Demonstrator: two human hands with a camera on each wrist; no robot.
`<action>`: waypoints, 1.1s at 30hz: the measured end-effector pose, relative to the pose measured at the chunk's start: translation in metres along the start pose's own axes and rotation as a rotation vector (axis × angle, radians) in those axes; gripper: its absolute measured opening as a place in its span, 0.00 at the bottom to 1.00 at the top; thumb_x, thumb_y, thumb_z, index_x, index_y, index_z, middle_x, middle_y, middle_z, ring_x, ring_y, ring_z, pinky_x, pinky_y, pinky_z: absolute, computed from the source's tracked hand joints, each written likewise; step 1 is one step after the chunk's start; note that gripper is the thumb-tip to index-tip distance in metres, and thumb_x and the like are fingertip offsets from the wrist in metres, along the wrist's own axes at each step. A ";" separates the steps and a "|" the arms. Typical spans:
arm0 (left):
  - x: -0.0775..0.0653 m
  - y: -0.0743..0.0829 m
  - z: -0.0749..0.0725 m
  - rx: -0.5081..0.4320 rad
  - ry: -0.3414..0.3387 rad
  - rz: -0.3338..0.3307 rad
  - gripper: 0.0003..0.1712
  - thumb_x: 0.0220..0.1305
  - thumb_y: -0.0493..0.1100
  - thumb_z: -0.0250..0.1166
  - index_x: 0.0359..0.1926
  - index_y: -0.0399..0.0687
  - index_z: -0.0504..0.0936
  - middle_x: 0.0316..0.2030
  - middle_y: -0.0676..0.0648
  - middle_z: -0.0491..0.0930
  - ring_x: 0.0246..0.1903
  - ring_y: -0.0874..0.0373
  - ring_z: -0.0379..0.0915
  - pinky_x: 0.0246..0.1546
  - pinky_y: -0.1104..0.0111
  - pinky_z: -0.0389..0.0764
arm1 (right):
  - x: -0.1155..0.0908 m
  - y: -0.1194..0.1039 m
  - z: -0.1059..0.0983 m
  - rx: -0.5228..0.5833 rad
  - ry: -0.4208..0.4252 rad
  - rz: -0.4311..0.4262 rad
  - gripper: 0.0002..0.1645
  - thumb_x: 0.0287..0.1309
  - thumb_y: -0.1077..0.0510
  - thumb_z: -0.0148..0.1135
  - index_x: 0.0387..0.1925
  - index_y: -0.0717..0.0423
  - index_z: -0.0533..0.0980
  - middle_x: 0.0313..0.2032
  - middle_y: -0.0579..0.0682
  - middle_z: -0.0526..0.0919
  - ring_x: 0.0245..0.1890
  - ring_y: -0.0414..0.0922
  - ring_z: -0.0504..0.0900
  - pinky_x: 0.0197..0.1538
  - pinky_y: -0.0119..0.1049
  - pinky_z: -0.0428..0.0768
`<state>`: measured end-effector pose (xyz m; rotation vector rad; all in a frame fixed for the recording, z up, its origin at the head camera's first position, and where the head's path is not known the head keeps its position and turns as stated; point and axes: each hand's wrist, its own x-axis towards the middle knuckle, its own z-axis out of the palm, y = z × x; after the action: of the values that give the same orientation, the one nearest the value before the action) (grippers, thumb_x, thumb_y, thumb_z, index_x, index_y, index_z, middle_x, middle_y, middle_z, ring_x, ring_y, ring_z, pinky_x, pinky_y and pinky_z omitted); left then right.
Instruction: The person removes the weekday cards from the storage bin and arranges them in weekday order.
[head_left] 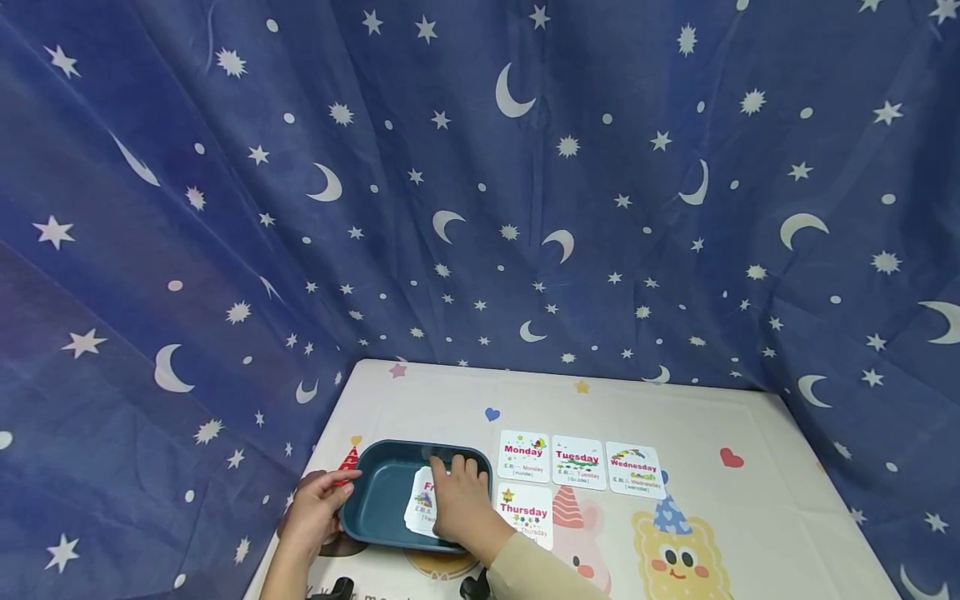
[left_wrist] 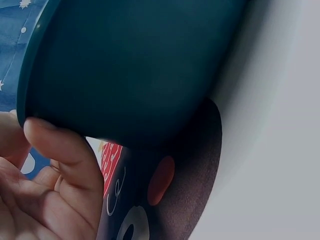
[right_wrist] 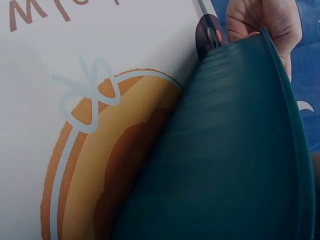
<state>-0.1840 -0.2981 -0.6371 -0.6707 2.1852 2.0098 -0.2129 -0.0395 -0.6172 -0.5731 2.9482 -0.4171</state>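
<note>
A dark teal tray (head_left: 386, 496) stands on the table. At its left end my left hand (head_left: 311, 508) pinches the rim, thumb on the near side and fingers behind, as the left wrist view shows. Inside the tray lie white cards, the top one a Friday card (head_left: 422, 504) whose right part is hidden. Over it my right hand (head_left: 465, 504) reaches in from the lower right, fingertips towards the far wall. Whether these fingers grip a card cannot be seen; the right wrist view shows mainly the tray's outer wall (right_wrist: 225, 150).
Right of the tray, a Monday card (head_left: 523, 457), a Tuesday card (head_left: 578, 462) and a Wednesday card (head_left: 635, 469) form a row. Below Monday lies a Thursday card (head_left: 524, 508), its lower edge partly covered by my right sleeve (head_left: 536, 571). A starry blue curtain (head_left: 480, 208) borders the printed tablecloth (head_left: 757, 483).
</note>
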 end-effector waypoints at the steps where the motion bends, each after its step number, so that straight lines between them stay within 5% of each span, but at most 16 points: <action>1: 0.000 0.000 0.000 -0.002 0.001 -0.001 0.20 0.78 0.35 0.64 0.67 0.36 0.81 0.34 0.49 0.77 0.22 0.60 0.70 0.20 0.68 0.78 | 0.000 0.000 0.000 0.005 -0.005 0.003 0.66 0.33 0.46 0.92 0.76 0.47 0.69 0.55 0.58 0.77 0.54 0.54 0.72 0.54 0.53 0.76; 18: 0.000 0.001 0.000 -0.007 -0.002 0.003 0.20 0.78 0.35 0.64 0.66 0.36 0.81 0.35 0.49 0.77 0.21 0.60 0.68 0.20 0.69 0.76 | 0.003 0.004 0.007 0.005 0.029 -0.038 0.60 0.25 0.42 0.97 0.64 0.54 0.79 0.49 0.53 0.72 0.49 0.49 0.65 0.46 0.43 0.66; 33: -0.002 0.001 0.001 -0.008 -0.004 0.012 0.20 0.78 0.35 0.63 0.67 0.36 0.81 0.36 0.48 0.79 0.23 0.58 0.71 0.21 0.68 0.78 | 0.001 0.005 0.009 -0.017 0.062 -0.056 0.59 0.28 0.41 0.95 0.67 0.45 0.79 0.48 0.51 0.73 0.47 0.48 0.64 0.45 0.42 0.63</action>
<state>-0.1831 -0.2962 -0.6362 -0.6548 2.1857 2.0246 -0.2144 -0.0379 -0.6272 -0.6583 3.0037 -0.4229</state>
